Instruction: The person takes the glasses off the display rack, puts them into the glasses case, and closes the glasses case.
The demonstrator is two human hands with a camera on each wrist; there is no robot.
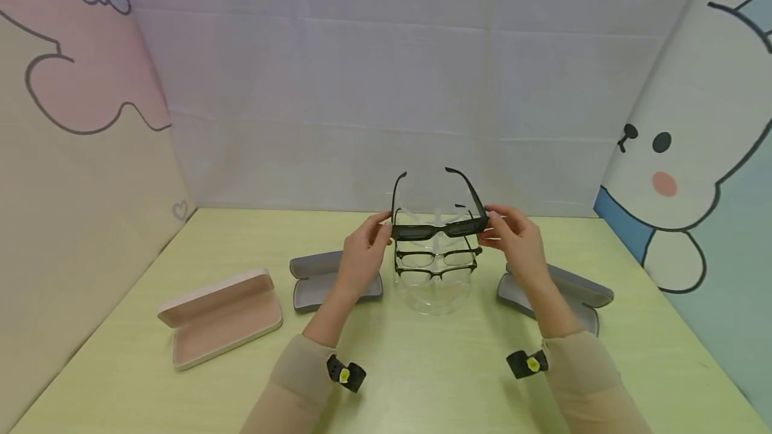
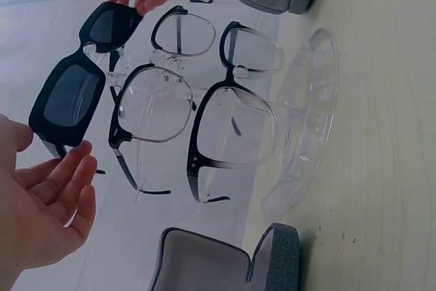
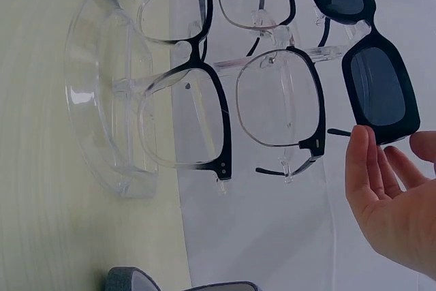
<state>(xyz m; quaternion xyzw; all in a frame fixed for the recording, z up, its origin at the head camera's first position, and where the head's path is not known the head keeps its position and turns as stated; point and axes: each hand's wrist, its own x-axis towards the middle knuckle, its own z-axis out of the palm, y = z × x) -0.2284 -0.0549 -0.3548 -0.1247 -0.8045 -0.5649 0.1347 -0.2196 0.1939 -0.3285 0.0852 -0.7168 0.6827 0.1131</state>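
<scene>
The black sunglasses (image 1: 439,228), thick-framed with dark rectangular lenses, were held at the top of a clear plastic display stand (image 1: 435,300), their temples open and pointing away from the person. The left hand (image 1: 362,254) pinched the frame's left corner between thumb and fingertips, and the right hand (image 1: 515,240) pinched the right corner the same way. Just below the hands, two more pairs sat on the stand's tiers: thin-rimmed glasses (image 1: 435,258) with clear rounded lenses, and under them dark-rimmed glasses (image 1: 433,274) with a heavier brow. The stand's round transparent base rested on the pale green table (image 1: 422,380). Beneath the left wrist lay an open grey case (image 1: 313,283) with a fabric texture; another open grey case (image 1: 573,290) lay under the right wrist. Farther left of the left hand sat an open pink case (image 1: 220,317), smooth and oblong.
</scene>
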